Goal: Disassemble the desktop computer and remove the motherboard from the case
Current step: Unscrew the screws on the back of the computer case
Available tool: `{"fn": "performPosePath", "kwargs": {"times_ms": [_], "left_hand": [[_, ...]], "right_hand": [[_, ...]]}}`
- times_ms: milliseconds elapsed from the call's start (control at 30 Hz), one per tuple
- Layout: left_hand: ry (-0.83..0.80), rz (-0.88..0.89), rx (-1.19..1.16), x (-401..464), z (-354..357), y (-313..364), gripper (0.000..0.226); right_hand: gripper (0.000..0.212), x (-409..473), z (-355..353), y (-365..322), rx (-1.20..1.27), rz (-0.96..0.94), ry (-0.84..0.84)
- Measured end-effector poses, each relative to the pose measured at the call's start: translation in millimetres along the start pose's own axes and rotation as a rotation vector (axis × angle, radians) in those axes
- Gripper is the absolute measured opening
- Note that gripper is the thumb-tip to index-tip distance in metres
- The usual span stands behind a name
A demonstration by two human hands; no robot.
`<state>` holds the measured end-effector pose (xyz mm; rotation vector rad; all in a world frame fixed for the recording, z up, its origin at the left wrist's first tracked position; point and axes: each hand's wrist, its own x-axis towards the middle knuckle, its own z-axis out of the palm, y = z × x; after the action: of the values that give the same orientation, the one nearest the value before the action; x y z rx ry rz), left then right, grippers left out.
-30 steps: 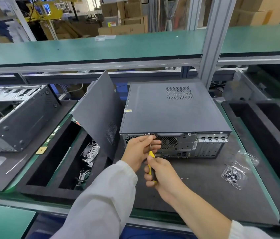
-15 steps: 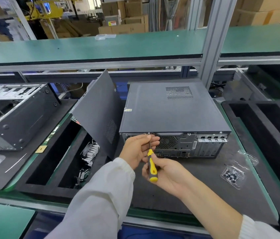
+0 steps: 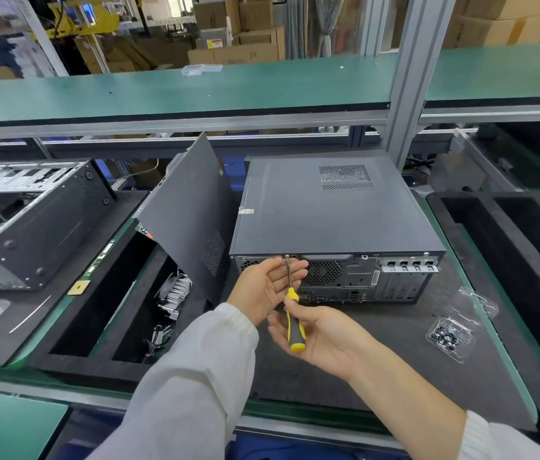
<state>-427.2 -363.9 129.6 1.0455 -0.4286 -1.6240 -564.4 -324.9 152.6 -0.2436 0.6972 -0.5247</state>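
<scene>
A dark grey desktop computer case [image 3: 321, 207] lies on its side on a black mat, its rear ports facing me. A yellow and grey screwdriver [image 3: 293, 327] points up, its tip at a screw [image 3: 287, 257] on the rear top edge of the case. My right hand [image 3: 328, 340] is turned palm up and holds the handle, thumb against its upper end. My left hand [image 3: 262, 287] is beside the metal shaft, fingers straight and palm facing the shaft.
A loose grey side panel [image 3: 189, 210] leans at the case's left over a black foam tray [image 3: 102, 293] holding parts. A stripped chassis [image 3: 29, 220] lies far left. A clear plastic box of screws [image 3: 449, 336] sits right of my hands. Another foam tray [image 3: 511, 244] stands right.
My left fingers have straightened away from the shaft they were curled around. My right hand has rolled palm up, with the handle now lying across it.
</scene>
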Motion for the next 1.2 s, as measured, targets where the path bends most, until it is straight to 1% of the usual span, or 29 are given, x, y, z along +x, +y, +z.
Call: {"fn": "performPosePath", "kwargs": {"times_ms": [67,133,233,333,467,533,633,733,833,933,1033,1133,1200], "left_hand": [[0.0,0.004,0.001,0,-1,0,0.029],[-0.009,0.009,-0.008,0,-1,1,0.029],[0.013,-0.011,-0.042,-1,2,1,0.029],[0.018,-0.027,-0.044,-1,3,2,0.029],[0.01,-0.022,-0.038,-2,3,3,0.029],[0.008,-0.018,-0.039,-2,3,2,0.028],[0.01,-0.036,-0.066,-2,2,0,0.029],[0.01,-0.039,-0.081,-2,2,1,0.03],[0.01,-0.045,-0.09,-2,3,2,0.03],[0.005,-0.041,-0.084,-2,2,2,0.03],[0.006,-0.042,-0.068,-3,2,1,0.031],[0.01,-0.039,-0.059,-2,2,1,0.03],[0.003,-0.036,-0.053,-2,2,1,0.03]], "right_hand": [[0.005,1,2,1,-0.039,-0.007,0.026],[0.011,2,0,0,-0.01,-0.015,0.028],[0.023,1,-1,-2,0.07,0.001,-0.038],[0.021,1,-3,-2,0.097,-0.045,-0.062],[0.011,1,0,-1,-0.036,-0.017,0.009],[0.015,2,-3,-2,-0.033,-0.007,0.031],[0.025,0,-8,-1,0.024,-0.01,0.006],[0.021,-1,-8,2,0.062,-0.039,-0.037],[0.011,-2,-2,3,-0.031,-0.022,-0.02],[0.015,1,-3,2,-0.015,-0.021,0.015],[0.026,1,-9,2,0.031,-0.016,-0.012],[0.022,1,-10,2,0.046,-0.027,-0.045],[0.016,-1,-6,0,-0.017,0.0,-0.047]]}}
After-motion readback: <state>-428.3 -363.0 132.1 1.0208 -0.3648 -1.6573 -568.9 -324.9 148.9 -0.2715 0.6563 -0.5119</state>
